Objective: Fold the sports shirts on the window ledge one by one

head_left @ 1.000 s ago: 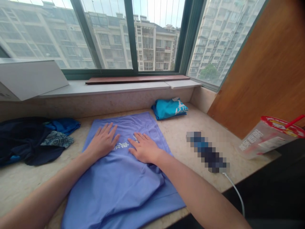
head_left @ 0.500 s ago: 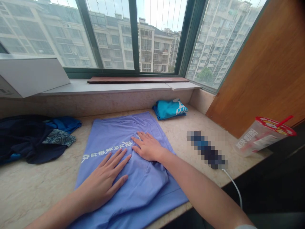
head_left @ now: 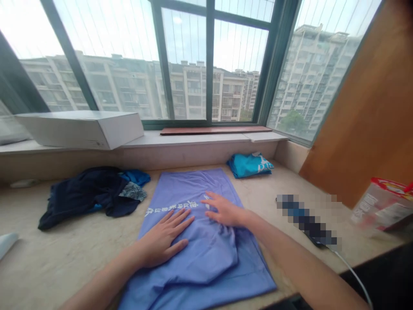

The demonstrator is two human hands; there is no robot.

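Observation:
A blue-purple T-shirt with a line of white printed characters lies partly folded on the stone ledge. Its lower half has loose wrinkles and a fold under my hands. My left hand rests flat on it, fingers spread just below the lettering. Close to the shirt's right side, my right hand touches the fabric with fingers apart and slightly bent. Neither hand grips anything.
A folded turquoise garment sits behind the shirt. Dark clothing is heaped at left. To the right are a pixelated object with a white cable and a red-lidded plastic cup. A white box stands on the windowsill.
The camera view has tilted up and turned left, so everything sits lower and further right. My left hand stays flat on the shirt; my right fingers look a little more bent.

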